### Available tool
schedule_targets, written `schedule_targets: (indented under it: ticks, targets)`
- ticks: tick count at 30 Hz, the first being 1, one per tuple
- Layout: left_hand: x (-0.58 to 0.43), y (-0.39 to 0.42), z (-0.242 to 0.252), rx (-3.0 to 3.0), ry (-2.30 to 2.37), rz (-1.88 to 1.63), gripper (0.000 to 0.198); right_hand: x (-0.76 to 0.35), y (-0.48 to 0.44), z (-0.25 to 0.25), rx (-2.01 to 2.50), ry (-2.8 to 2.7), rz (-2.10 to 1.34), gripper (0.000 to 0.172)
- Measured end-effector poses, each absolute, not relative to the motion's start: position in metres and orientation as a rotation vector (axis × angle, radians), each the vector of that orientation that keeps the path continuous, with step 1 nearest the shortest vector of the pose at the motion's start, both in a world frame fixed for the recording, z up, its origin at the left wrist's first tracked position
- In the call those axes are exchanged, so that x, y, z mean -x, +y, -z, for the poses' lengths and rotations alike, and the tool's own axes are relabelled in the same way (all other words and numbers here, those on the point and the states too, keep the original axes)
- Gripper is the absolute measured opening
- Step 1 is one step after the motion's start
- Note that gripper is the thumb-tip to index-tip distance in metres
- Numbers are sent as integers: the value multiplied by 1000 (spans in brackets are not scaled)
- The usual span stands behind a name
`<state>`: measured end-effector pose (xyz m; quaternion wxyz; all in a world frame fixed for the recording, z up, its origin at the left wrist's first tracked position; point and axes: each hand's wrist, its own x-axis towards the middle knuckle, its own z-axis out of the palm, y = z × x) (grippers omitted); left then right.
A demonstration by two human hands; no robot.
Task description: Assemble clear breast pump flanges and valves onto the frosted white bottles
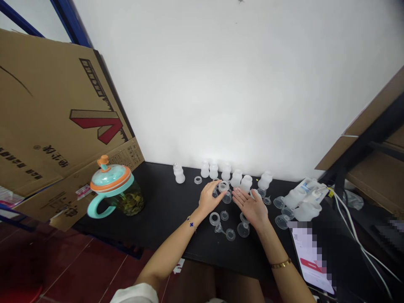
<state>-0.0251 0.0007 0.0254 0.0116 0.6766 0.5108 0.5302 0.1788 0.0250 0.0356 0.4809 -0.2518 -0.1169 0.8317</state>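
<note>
Head view, and there's the clear ring (224, 190), up over the middle of the black table (164, 214), pinched between the thumb and fingers of the left hand (208, 197). Facing it, the right hand (254, 208) turns its palm up, fingers straight and close together, thumb apart; whether they touch anything, I cannot tell. Clear caps (243, 229) lie scattered across the table's middle. White bottles (236, 179) line up along the table's back edge, another bottle (179, 176) standing apart on the left. Out at the table's left end, a turquoise-and-orange lidded jug (132, 198), leafy inside. On the table's right, white cables (353, 229) loop past a partly pixelated screen (311, 267). Behind the table, a white wall (236, 84); to its left, big printed cardboard (38, 105) before blue bars (67, 21). Below the table, red floor tiles (85, 269).
</note>
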Motion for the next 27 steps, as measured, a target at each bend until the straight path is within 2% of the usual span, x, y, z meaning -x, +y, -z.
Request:
schedule_targets:
  ticks: [27]
  targets:
    - [17, -8, -27, -2255, 1513, -1478, 43, -167, 15, -36, 550, -364, -2204, 54]
